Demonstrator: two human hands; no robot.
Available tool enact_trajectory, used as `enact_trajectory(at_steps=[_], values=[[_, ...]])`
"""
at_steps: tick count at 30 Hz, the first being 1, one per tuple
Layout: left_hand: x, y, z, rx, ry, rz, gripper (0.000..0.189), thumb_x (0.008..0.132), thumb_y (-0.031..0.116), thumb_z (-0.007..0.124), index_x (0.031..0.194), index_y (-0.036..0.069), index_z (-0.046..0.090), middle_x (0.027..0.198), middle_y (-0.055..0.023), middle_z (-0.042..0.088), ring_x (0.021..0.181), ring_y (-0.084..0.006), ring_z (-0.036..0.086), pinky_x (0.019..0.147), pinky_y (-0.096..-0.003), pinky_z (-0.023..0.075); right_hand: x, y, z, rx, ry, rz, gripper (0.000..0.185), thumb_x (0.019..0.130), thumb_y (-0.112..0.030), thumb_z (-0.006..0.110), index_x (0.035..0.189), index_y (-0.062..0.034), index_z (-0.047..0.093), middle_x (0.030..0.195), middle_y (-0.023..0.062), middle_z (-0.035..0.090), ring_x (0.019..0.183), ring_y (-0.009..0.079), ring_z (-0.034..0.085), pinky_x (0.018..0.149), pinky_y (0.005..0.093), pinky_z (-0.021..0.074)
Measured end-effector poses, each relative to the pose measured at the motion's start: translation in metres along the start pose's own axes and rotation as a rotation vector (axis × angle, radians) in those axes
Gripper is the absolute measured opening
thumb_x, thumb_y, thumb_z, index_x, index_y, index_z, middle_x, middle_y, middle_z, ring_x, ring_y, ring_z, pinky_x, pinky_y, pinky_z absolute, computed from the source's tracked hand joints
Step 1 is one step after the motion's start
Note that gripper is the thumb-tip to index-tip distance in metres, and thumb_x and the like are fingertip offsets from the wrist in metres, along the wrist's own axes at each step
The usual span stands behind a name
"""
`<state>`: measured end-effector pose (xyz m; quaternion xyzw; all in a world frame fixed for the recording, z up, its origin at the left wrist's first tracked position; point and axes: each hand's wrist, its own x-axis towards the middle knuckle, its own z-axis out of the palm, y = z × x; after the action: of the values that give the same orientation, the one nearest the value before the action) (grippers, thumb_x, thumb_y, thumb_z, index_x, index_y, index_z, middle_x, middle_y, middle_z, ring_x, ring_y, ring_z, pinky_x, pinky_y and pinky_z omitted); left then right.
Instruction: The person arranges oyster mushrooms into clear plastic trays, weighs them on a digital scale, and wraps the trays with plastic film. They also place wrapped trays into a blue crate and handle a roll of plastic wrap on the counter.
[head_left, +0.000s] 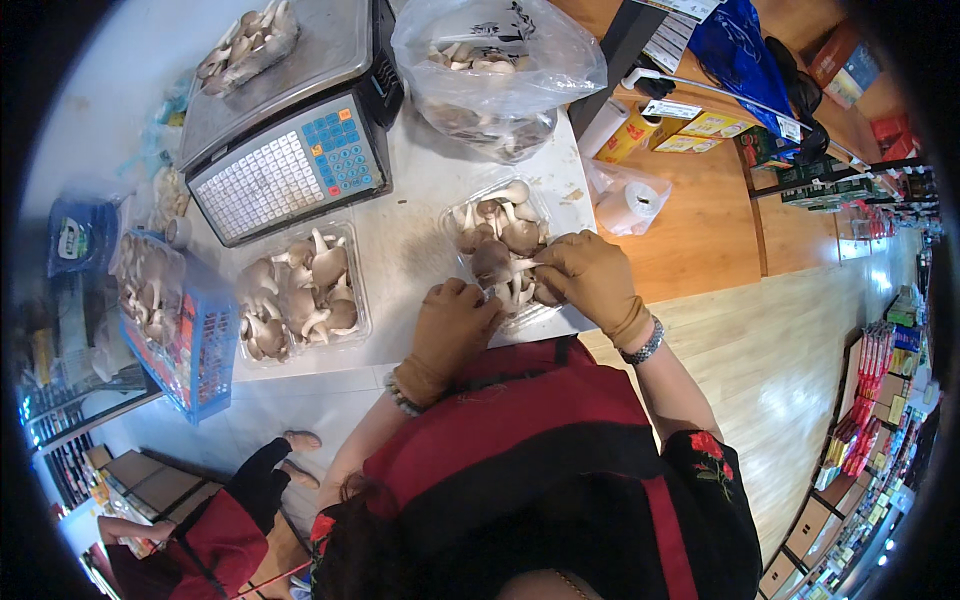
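My right hand (594, 283), in a tan glove, pinches the pale stem of a grey-brown oyster mushroom (492, 260) over a clear plastic tray (450, 217). More mushrooms (517, 234) of the same kind fill this tray. My left hand (450, 334), gloved alike, is at the tray's near left corner with its fingers curled; whether they grip anything is hidden. To the left, a second clear tray (365, 319) is heaped with mushrooms. Beyond the tray at my hands stands a clear plastic bag (499, 97) with more mushrooms inside.
A keypad weighing scale (255, 184) stands at the back left, with a pack of mushrooms (251, 46) on its platform. A blue plastic basket (202, 360) holds another mushroom pack (150, 281) at the counter's left edge. Wooden shelving (694, 217) adjoins on the right. Another person (217, 532) is behind at lower left.
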<state>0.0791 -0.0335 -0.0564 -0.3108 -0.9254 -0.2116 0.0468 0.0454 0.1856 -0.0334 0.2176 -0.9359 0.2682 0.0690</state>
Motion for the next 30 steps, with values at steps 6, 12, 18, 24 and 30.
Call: enact_trajectory(at_steps=[6, 12, 18, 24, 30], values=[[0.003, 0.004, -0.012, -0.015, -0.095, 0.027, 0.013, 0.076, 0.021, 0.063, 0.088, 0.016, 0.063, 0.075, -0.0027, 0.055, 0.078, -0.0245, 0.055, 0.065, -0.0394, 0.0456, -0.001, 0.008, -0.023, 0.065, 0.083, 0.16, 0.009, 0.072, -0.017, 0.07, 0.078, -0.0105, 0.069, 0.075, 0.0044, 0.065, 0.07, 0.0219, 0.06, 0.062, 0.0311, 0.0472], [0.015, -0.001, -0.014, -0.041, -0.019, 0.062, 0.021, 0.075, 0.022, 0.064, 0.096, 0.019, 0.064, 0.08, -0.0021, 0.055, 0.078, -0.0241, 0.055, 0.069, -0.0396, 0.0451, -0.009, 0.002, -0.017, 0.118, 0.066, 0.198, 0.009, 0.072, -0.018, 0.071, 0.078, -0.0111, 0.069, 0.073, 0.0046, 0.064, 0.068, 0.0218, 0.06, 0.06, 0.0317, 0.0469], [0.038, -0.005, -0.005, 0.003, -0.084, 0.164, 0.011, 0.072, 0.017, 0.058, 0.08, 0.017, 0.065, 0.085, -0.0036, 0.057, 0.081, -0.0228, 0.055, 0.078, -0.0388, 0.0421, -0.01, 0.008, -0.021, 0.158, 0.118, 0.266, 0.009, 0.073, -0.019, 0.07, 0.076, -0.011, 0.068, 0.072, 0.0051, 0.064, 0.067, 0.0229, 0.06, 0.059, 0.0326, 0.047], [0.069, 0.012, -0.038, 0.022, -0.136, 0.225, 0.018, 0.075, 0.02, 0.058, 0.09, 0.012, 0.065, 0.081, -0.0039, 0.059, 0.086, -0.0231, 0.056, 0.087, -0.0434, 0.039, 0.002, 0.014, -0.033, 0.086, 0.166, 0.153, 0.015, 0.072, -0.009, 0.073, 0.086, -0.0057, 0.07, 0.072, 0.0078, 0.064, 0.057, 0.0172, 0.056, 0.053, 0.0275, 0.0442], [0.134, -0.031, -0.121, 0.272, 0.275, 0.211, 0.03, 0.076, 0.021, 0.064, 0.103, 0.01, 0.064, 0.084, -0.0035, 0.06, 0.098, -0.0228, 0.056, 0.094, -0.0481, 0.0378, 0.063, 0.013, -0.079, -0.108, 0.282, 0.065, 0.046, 0.07, -0.011, 0.069, 0.115, -0.0103, 0.06, 0.097, 0.0057, 0.064, 0.071, 0.0211, 0.061, 0.058, 0.0301, 0.048]])
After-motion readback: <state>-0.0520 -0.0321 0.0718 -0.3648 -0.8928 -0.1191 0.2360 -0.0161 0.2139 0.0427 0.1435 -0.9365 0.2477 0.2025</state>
